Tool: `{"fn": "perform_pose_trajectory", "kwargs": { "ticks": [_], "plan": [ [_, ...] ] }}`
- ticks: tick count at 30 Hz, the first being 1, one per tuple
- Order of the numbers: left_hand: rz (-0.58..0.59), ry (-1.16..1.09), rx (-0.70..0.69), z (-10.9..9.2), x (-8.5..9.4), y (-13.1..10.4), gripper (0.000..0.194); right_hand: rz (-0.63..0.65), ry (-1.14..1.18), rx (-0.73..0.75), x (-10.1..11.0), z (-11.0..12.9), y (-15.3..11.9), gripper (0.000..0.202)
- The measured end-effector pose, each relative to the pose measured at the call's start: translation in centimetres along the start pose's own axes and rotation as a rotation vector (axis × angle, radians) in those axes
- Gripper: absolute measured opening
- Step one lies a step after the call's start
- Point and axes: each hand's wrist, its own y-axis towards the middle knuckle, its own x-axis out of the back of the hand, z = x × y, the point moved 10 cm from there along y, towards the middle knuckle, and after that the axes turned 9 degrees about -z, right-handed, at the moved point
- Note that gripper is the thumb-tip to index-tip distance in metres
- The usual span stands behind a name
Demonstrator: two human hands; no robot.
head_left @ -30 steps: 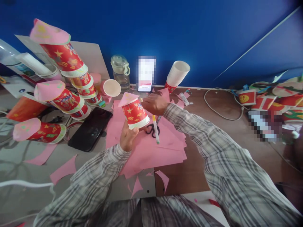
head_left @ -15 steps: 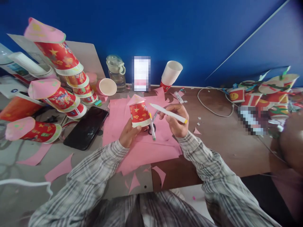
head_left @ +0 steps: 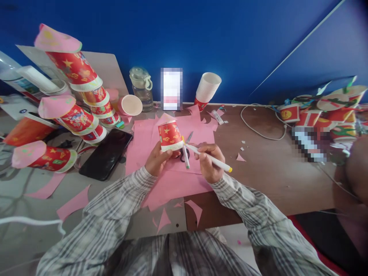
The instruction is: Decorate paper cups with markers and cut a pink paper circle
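I see a deep blue wall (head_left: 230, 34) rising behind a brown wooden desk (head_left: 276, 180), a pale seam slanting up the wall to the right; left of the desk a grey tabletop (head_left: 25, 237) catches soft, even light

The person wears a long-sleeved shirt in a plaid of grey, white and dark lines. The left sleeve (head_left: 115, 214) comes in from the near side of the pink paper (head_left: 172, 184), its cuff closed at the wrist, the cloth creased along the forearm. The right sleeve (head_left: 258, 222) lies to the right of that paper, in the same check, with folds at the elbow. The left hand (head_left: 156, 161) and right hand (head_left: 208, 163) are bare, without rings or a watch showing.
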Motion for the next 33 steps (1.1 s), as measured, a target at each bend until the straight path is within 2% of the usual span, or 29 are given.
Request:
{"fn": "perform_pose_trajectory", "kwargs": {
  "ticks": [3, 6, 10, 15, 25, 33],
  "plan": [
    [-0.006, 0.001, 0.007, -0.2, -0.3, 0.0, 0.064, -0.075, 0.179, 0.036, 0.5, 1.6, 0.1, 0.018],
    [-0.039, 0.005, 0.02, -0.2, -0.2, -0.1, 0.069, -0.067, 0.172, 0.057, 0.3, 2.4, 0.4, 0.012],
    [-0.066, 0.014, 0.016, -0.1, 0.0, 0.0, 0.073, -0.066, 0.143, 0.009, 0.3, 2.0, 0.7, 0.019],
    [-0.037, 0.035, 0.003, -0.3, -0.3, 0.0, 0.067, -0.021, 0.084, -0.063, 0.0, 1.3, 0.5, 0.026],
    [-0.052, 0.041, -0.01, -0.1, 0.1, 0.0, 0.067, -0.015, 0.088, 0.002, 0.0, 2.2, 0.4, 0.015],
    [-0.054, 0.062, -0.013, -0.1, 0.2, 0.0, 0.07, -0.014, 0.095, 0.003, -0.1, 2.2, 0.5, 0.014]
  ]
}}
